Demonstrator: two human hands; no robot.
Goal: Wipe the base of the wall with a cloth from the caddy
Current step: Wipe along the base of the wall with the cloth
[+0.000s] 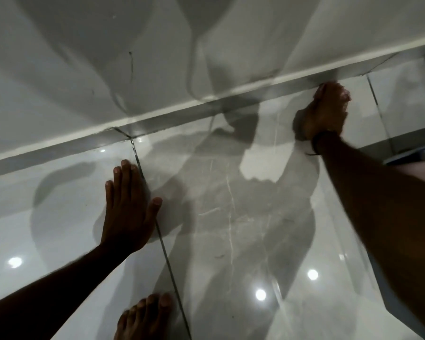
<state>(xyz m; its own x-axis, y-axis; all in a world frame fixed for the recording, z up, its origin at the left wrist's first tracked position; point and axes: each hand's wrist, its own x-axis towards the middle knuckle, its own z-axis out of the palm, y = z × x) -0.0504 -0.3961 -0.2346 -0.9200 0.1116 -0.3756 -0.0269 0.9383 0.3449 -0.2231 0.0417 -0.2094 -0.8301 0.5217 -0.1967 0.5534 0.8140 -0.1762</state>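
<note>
Left hand (pixel 129 207) lies flat on the glossy tiled floor (pixel 243 217), lower left of centre, fingers spread, grip open and empty. Right hand (pixel 325 111) reaches to the upper right, fingers curled against the base of the wall (pixel 172 119), the grey skirting strip running diagonally across the frame. Blurred; whether its grip is closed on a cloth cannot be told, and no cloth shows clearly. A dark band (pixel 315 143) circles the right wrist. Bare toes of a foot (pixel 145 315) at bottom centre.
</note>
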